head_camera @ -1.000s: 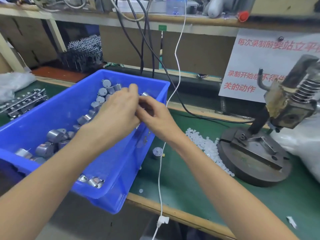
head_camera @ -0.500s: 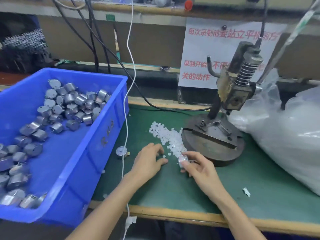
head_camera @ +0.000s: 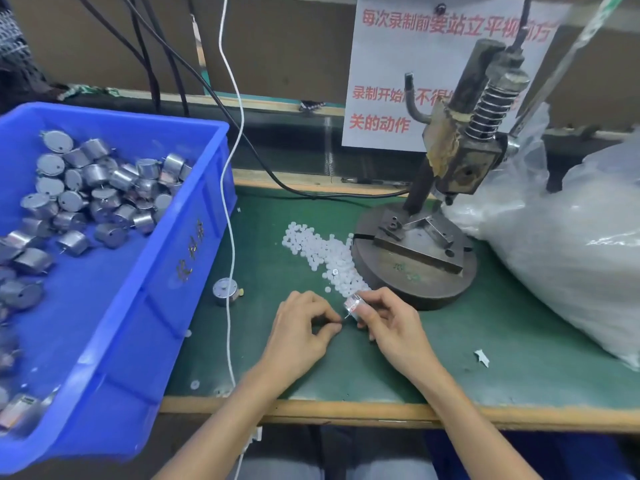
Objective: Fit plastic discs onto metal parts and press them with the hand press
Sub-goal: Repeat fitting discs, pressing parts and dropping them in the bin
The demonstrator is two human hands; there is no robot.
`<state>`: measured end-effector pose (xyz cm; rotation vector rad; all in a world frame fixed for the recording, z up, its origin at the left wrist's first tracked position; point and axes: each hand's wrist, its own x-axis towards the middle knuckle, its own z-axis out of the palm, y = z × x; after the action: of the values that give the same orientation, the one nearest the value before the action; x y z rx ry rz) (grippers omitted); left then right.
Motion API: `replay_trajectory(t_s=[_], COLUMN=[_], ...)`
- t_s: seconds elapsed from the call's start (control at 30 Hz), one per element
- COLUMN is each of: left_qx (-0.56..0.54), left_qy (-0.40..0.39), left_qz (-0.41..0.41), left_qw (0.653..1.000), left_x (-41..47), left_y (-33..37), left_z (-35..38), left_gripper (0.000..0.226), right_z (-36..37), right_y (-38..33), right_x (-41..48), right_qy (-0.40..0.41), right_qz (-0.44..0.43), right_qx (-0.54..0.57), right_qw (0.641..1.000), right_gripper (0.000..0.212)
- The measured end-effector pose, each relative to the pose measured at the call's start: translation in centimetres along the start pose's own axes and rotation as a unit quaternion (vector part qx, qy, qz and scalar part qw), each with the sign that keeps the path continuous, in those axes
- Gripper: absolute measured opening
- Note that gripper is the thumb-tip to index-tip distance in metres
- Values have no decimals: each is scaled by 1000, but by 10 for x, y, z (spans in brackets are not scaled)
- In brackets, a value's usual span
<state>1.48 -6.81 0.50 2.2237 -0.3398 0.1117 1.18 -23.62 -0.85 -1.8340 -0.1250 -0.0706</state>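
Part (head_camera: 354, 303), a small metal can, sits low in the middle of the frame, pinched in the fingers of the right hand (head_camera: 391, 327) over the table (head_camera: 450, 358). Just left of it the left hand (head_camera: 301, 336) curls its fingers, thumb and forefinger pressed together, perhaps on a disc too small to make out. Discs (head_camera: 322, 252) lie heaped just above, against the press (head_camera: 412, 268) base. Bin (head_camera: 187, 265) at left holds more parts (head_camera: 100, 188).

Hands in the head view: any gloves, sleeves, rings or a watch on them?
No. The left hand and right hand are ungloved, with no rings or watch visible. Both forearms are uncovered down to the picture's bottom edge, so no sleeve shows, and neither wrist carries a band.
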Motion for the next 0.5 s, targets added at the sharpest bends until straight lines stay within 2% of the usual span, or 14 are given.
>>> replay_trajectory(t_s=[0.1,0.27,0.5], left_qx=[-18,-35,-20], left_qy=[9,-4,1], left_qz=[-8,-27,-20], left_qw=[1000,999,1000], left_x=[-2,-7,-8], left_y=[-2,-6,-7], left_z=[-1,-1,1], left_gripper=[15,48,54], right_z=[2,6,6], right_y=[2,-4,-2], right_x=[0,1,0], right_qy=[-1,-9,-28], right_qz=[-17,-57,-94], right_qx=[-32,-69,-129], right_qw=[999,996,987], right_gripper=[4,7,4])
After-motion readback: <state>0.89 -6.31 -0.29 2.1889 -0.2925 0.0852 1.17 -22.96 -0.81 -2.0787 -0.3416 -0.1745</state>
